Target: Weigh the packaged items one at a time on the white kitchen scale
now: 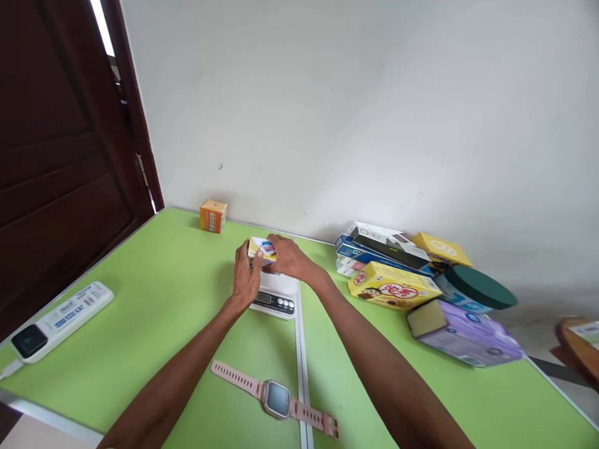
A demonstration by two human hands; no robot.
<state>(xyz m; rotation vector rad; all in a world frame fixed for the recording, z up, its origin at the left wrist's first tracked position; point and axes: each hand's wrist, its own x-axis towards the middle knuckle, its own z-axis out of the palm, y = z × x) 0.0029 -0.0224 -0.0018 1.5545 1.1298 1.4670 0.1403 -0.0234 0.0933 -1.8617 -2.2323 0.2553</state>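
Observation:
A small yellow and white soap box [262, 247] is gripped between both my hands over a white kitchen scale [276, 304]. My left hand [244, 274] is closed on its left side, with the thumb on the front. From the right, my right hand [286, 257] has its fingers bent around the other side. The hands cover much of the weighing platform, so I cannot tell whether the box touches it. The scale's dark display and round buttons face me.
An orange box [213, 216] stands by the wall. A white power bank [63, 321] lies left, a pink-strapped smartwatch [277, 399] in front. On the right are stacked cartons [384, 246], a yellow snack box [394, 285], a green-lidded tub [480, 285] and a purple tissue pack [465, 333].

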